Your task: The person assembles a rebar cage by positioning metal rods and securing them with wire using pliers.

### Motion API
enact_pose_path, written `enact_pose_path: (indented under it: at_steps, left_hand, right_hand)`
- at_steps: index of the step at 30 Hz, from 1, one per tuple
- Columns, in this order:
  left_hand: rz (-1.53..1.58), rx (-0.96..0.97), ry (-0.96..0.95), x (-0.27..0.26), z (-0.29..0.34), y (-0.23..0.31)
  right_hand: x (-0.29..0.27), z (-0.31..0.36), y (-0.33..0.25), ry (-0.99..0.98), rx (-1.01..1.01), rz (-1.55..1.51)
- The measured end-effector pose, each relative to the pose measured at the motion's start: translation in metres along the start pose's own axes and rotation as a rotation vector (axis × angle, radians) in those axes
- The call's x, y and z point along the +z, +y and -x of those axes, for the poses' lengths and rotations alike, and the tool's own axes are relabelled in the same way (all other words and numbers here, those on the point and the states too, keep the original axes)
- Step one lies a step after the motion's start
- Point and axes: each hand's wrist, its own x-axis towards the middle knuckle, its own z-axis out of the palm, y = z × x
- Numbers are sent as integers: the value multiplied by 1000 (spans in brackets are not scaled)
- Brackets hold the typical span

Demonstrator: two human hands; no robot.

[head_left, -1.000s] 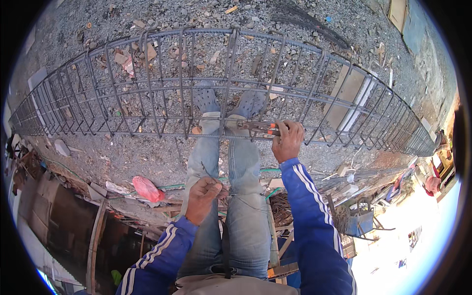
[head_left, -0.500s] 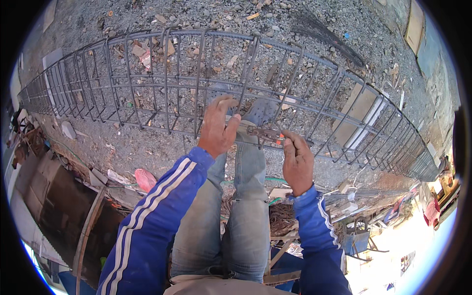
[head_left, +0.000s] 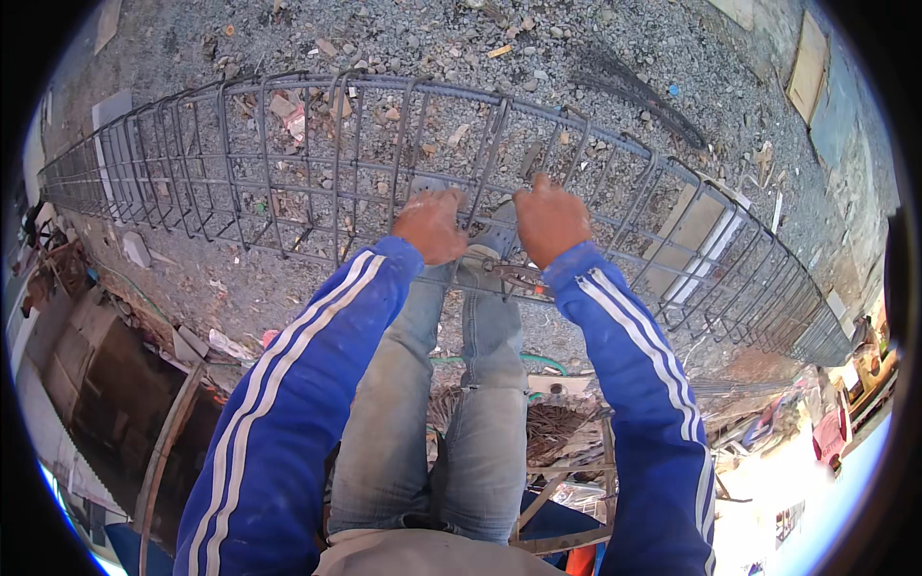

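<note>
A long rebar cage (head_left: pixel 355 182) of grey lengthwise bars and bent stirrups stretches across in front of me, over my shoes. My left hand (head_left: pixel 432 226) is closed on its bars near the middle, fingers curled over and knuckles up. Close by to the right, my right hand (head_left: pixel 552 223) is also closed on the bars, its fingertips hidden. Pincers (head_left: pixel 521 277) with reddish-orange on the handles lie at the near lower bar beside my knee, below the right hand and partly covered by its sleeve.
Gravel (head_left: pixel 432 43) with scattered rubble lies under and beyond the cage. A flat board (head_left: pixel 684 235) shows through its right part. Dark mesh (head_left: pixel 639 91) lies beyond. A green hose (head_left: pixel 543 362) and a brown sheet structure (head_left: pixel 115 384) are on the near side.
My right hand has let go of the pincers and moved up and left onto the cage bars. My left hand has closed on the cage. The view has shifted slightly.
</note>
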Motion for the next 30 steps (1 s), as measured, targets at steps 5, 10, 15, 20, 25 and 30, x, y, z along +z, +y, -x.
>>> enact_pose_path:
  at_steps: [5, 10, 15, 20, 25, 30]
  left_hand:
    - [12, 72, 5, 2, 2, -3]
    - [-84, 256, 87, 13, 2, -23]
    - [-56, 312, 190, 21, 5, -15]
    - [23, 334, 256, 22, 8, -28]
    - [116, 328, 295, 19, 7, -23]
    - [261, 228, 479, 25, -5, -8]
  right_hand:
    - [40, -60, 3, -506, -185, -57]
    - [77, -84, 11, -702, -173, -371]
    - [84, -93, 10, -714, -197, -351]
    - [53, -77, -1, -518, -145, -339]
    - [52, -65, -4, -479, -49, -391]
    - [76, -60, 3, -465, 17, -601]
